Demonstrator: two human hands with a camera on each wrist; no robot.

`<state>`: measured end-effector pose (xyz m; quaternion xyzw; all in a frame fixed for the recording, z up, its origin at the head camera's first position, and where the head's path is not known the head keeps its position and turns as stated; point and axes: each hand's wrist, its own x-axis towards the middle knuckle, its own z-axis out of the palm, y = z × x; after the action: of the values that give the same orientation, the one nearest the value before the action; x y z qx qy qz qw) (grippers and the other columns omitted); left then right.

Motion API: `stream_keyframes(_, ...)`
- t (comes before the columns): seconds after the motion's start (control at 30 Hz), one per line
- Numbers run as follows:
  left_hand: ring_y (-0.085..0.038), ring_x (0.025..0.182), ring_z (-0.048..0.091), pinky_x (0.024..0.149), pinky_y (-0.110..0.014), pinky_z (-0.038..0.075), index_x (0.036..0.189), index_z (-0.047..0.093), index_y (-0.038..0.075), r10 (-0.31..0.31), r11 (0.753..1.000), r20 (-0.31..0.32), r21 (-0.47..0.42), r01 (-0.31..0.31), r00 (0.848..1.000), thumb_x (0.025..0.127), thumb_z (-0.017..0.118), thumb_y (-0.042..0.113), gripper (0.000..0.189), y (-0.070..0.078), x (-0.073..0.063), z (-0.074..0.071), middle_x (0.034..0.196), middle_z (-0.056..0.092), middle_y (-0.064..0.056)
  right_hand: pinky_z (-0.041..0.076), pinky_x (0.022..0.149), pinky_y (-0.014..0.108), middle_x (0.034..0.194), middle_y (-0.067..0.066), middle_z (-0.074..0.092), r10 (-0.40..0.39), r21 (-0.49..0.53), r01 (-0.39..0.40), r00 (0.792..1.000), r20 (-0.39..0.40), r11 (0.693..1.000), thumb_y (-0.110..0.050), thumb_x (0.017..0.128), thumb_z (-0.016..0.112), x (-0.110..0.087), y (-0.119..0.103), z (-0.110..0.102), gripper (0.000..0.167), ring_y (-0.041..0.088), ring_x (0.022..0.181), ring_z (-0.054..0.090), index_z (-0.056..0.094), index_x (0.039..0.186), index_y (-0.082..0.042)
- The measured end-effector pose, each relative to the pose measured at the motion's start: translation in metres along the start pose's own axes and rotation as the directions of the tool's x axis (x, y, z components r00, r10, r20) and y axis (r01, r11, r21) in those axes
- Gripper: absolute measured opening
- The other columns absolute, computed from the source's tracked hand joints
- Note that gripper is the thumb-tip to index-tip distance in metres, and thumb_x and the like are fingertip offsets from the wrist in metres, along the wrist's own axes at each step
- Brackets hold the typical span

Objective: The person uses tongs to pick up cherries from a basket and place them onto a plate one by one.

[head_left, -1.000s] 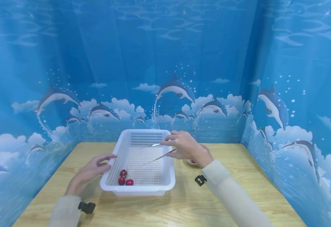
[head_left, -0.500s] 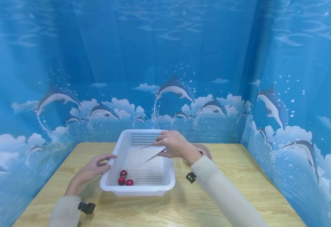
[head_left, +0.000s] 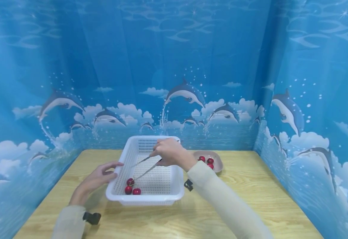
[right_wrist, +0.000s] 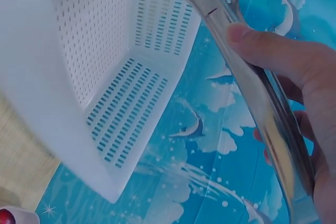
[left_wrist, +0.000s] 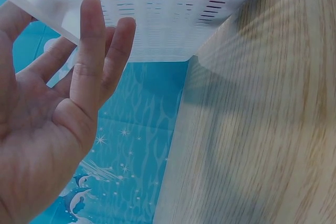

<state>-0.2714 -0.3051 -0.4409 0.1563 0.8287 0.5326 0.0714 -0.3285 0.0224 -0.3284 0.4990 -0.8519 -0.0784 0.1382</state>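
White rectangular perforated plastic basket's surround, a blue dolphin-printed fabric curtain (head_left: 150, 49): ran from 9 o'clock through 12 to 3, probably hung as a screen.
Pale wood-grained table (head_left: 251, 205): bore the things in front of that curtain.
White rectangular perforated plastic basket (head_left: 147, 198): stood at 7 o'clock from the head view's centre, its open top facing the person.
Silver metal tongs (right_wrist: 252, 90): slanted down inside the basket toward 8 o'clock, their arms spread apart.
Right hand (head_left: 172, 152): at the basket's 2 o'clock, gripped the tongs, presumably so as to control the gap.
Left hand (head_left: 100, 174): held the basket's rim at 9 o'clock, most likely to keep it from shifting.
Pinkish-beige shallow dish (head_left: 218, 162): sat near the basket, at its 3 o'clock, seemingly placed within easy reach.
Glossy dark-red round cherries (head_left: 128, 190) in the basket: three, clustered at its 7 o'clock corner; one tong tip lay just beside the uppermost, contact unclear.
Glossy red round cherries (head_left: 210, 161) in the dish: bunched together, exact count unclear.
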Motion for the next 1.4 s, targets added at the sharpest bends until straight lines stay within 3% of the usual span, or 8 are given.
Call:
stream_keyframes(0.13, -0.048, 0.132, 0.058, 0.102, -0.056, 0.058, 0.150, 0.046, 0.002, -0.015, 1.000, -0.013, -0.015, 0.015, 1.000, 0.102, 0.062, 0.022, 0.055, -0.001, 0.000, 0.000, 0.159, 0.039, -0.032, 0.061, 0.089, 0.026, 0.114, -0.010, 0.077, -0.019, -0.043, 0.021, 0.999, 0.029, 0.999, -0.041, 0.085, 0.084, 0.011, -0.004, 0.004, 0.036, 0.010, 0.106, 0.069, 0.078, 0.119, -0.032)
stream_keyframes(0.33, -0.054, 0.132, 0.056, 0.101, -0.056, 0.059, 0.151, 0.044, -0.003, 0.022, 1.000, 0.007, -0.023, -0.022, 1.000, 0.103, 0.060, 0.018, 0.055, -0.001, 0.000, -0.001, 0.158, 0.037, -0.036, 0.062, 0.089, 0.025, 0.109, -0.012, 0.079, 0.004, -0.056, 0.000, 0.997, 0.081, 0.998, -0.040, 0.084, 0.085, 0.027, -0.010, 0.012, 0.030, 0.008, 0.102, 0.072, 0.080, 0.112, -0.034)
stream_keyframes(0.7, -0.056, 0.134, 0.052, 0.100, -0.056, 0.059, 0.151, 0.043, -0.002, 0.009, 0.999, 0.011, -0.031, -0.009, 1.000, 0.102, 0.061, 0.018, 0.056, 0.000, 0.001, -0.001, 0.160, 0.033, -0.037, 0.061, 0.089, 0.025, 0.108, -0.014, 0.079, 0.019, -0.075, -0.009, 0.990, 0.137, 0.997, -0.042, 0.084, 0.085, 0.044, -0.026, 0.021, 0.030, 0.006, 0.098, 0.073, 0.079, 0.113, -0.034)
stream_keyframes(1.07, -0.057, 0.135, 0.051, 0.100, -0.055, 0.060, 0.151, 0.044, -0.001, 0.035, 0.999, 0.016, -0.027, -0.034, 0.999, 0.102, 0.061, 0.017, 0.055, -0.002, 0.002, -0.001, 0.159, 0.033, -0.038, 0.059, 0.076, 0.023, 0.099, -0.015, 0.078, 0.011, -0.143, 0.013, 0.986, 0.167, 0.990, -0.046, 0.086, 0.081, 0.048, -0.034, 0.025, 0.022, 0.005, 0.085, 0.069, 0.079, 0.107, -0.038)
stream_keyframes(1.2, -0.057, 0.135, 0.051, 0.100, -0.055, 0.060, 0.151, 0.045, 0.000, 0.026, 0.999, 0.011, -0.022, -0.026, 1.000, 0.102, 0.061, 0.018, 0.055, -0.002, 0.003, -0.001, 0.159, 0.033, -0.037, 0.058, 0.076, 0.021, 0.099, -0.015, 0.079, 0.012, -0.131, 0.010, 0.986, 0.167, 0.991, -0.046, 0.086, 0.081, 0.047, -0.033, 0.025, 0.023, 0.004, 0.082, 0.068, 0.079, 0.107, -0.037)
stream_keyframes(1.4, -0.056, 0.133, 0.053, 0.100, -0.055, 0.059, 0.151, 0.044, -0.003, 0.035, 0.999, 0.010, -0.025, -0.034, 0.999, 0.102, 0.061, 0.017, 0.055, -0.002, 0.001, -0.002, 0.158, 0.036, -0.038, 0.054, 0.064, 0.020, 0.093, -0.014, 0.079, 0.019, -0.107, -0.004, 0.990, 0.137, 0.994, -0.043, 0.087, 0.082, 0.044, -0.030, 0.022, 0.019, 0.003, 0.071, 0.061, 0.081, 0.104, -0.034)
